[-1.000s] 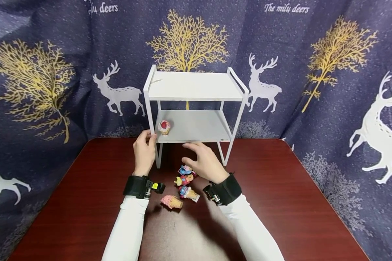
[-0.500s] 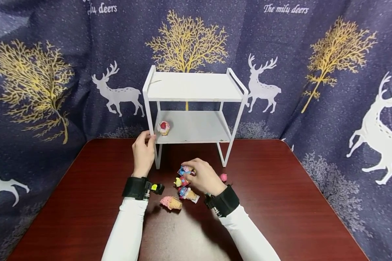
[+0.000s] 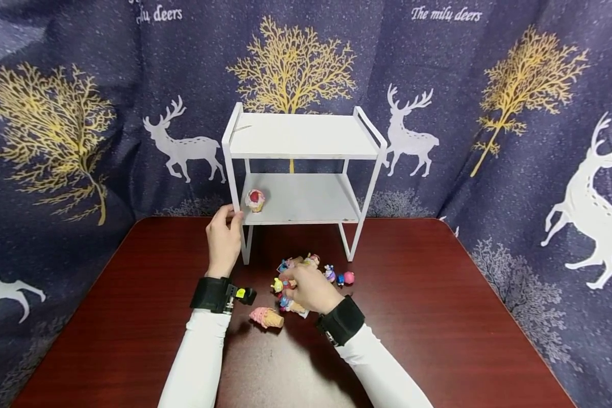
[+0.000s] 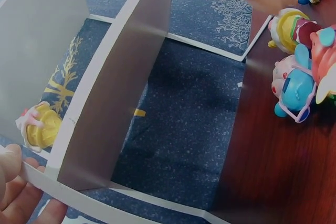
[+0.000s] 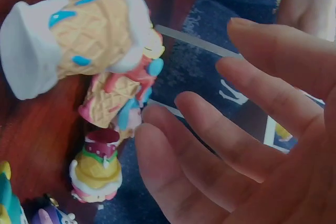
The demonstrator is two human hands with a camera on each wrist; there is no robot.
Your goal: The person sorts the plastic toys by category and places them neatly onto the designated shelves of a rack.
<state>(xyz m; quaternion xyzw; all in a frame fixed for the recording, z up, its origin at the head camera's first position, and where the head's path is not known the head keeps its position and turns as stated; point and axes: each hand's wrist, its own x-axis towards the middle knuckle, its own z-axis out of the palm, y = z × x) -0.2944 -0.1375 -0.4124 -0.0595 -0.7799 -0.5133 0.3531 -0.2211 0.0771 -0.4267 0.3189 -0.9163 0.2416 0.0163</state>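
1. While our left hand (image 3: 224, 241) is gripping the left side of the white two-tier rack (image 3: 306, 133), a jolt could be toppling the red-topped, pink-and-yellow cupcake figurine (image 3: 255, 200) just right of it.
2. Our right hand (image 3: 312, 288) is hovering, spread and pinching nothing, above multicoloured, waffle-patterned cone figurines (image 5: 89, 35); crowding could be making us knock others away.

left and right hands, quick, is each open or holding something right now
Left hand: closed, holding the white shelf by its left front post.
Right hand: open, holding nothing, near the ice cream toys.
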